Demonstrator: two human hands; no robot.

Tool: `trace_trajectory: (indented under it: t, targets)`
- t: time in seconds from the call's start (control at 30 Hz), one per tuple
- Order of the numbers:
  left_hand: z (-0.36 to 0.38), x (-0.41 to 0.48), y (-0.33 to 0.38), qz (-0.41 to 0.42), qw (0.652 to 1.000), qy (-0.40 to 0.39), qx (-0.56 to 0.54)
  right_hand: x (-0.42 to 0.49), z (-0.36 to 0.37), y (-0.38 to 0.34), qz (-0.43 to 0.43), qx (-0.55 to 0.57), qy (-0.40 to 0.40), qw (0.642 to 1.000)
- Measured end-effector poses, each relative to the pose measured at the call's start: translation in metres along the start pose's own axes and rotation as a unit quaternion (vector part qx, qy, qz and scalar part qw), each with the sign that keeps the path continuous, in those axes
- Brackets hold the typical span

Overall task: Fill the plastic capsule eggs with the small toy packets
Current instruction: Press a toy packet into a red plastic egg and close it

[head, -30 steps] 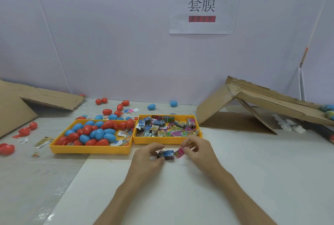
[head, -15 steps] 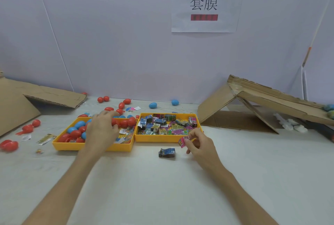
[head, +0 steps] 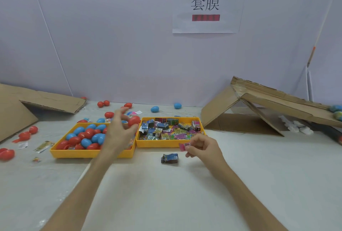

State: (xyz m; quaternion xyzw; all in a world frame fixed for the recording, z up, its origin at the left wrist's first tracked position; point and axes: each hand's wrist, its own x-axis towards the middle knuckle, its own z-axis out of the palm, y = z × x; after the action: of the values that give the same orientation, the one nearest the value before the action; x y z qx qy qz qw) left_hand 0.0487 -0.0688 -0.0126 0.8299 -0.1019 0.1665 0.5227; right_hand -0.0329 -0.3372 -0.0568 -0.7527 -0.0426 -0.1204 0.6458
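Gripping red egg (head: pixel 134 121), pinching pink packet (head: pixel 182 146)

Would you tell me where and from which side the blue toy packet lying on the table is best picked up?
Come from straight above and pinch the blue toy packet across its near and far long edges: it lies alone on the table, puffed up and wider left to right. The right hand is nearest, though it pinches a pink packet.
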Motion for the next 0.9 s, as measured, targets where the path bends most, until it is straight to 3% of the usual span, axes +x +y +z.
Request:
trace_trajectory:
  t: [0.07,0.13,0.37,0.53,0.7,0.9]
  targets:
    - [0.024,-0.023,0.017,0.001,0.988,-0.078,-0.130,-0.001,0.000,-0.001,0.023,0.046,-0.026,0.998]
    - [0.048,-0.041,0.025,-0.001,0.978,-0.121,-0.168,-0.001,0.000,0.000,0.041,0.071,-0.031,0.996]
    - [0.092,-0.064,0.023,-0.098,0.937,-0.146,-0.302,0.003,0.005,0.003,0.067,0.067,-0.033,0.995]
    - [0.088,-0.072,0.014,-0.091,0.935,-0.166,-0.299,0.003,0.007,0.003,0.067,0.067,-0.026,0.995]
    - [0.091,-0.073,0.017,-0.022,0.953,-0.176,-0.245,0.004,0.004,0.005,0.060,0.066,-0.038,0.995]
    - [0.092,-0.075,0.019,-0.021,0.955,-0.195,-0.221,0.003,0.007,0.008,0.056,0.044,-0.066,0.995]
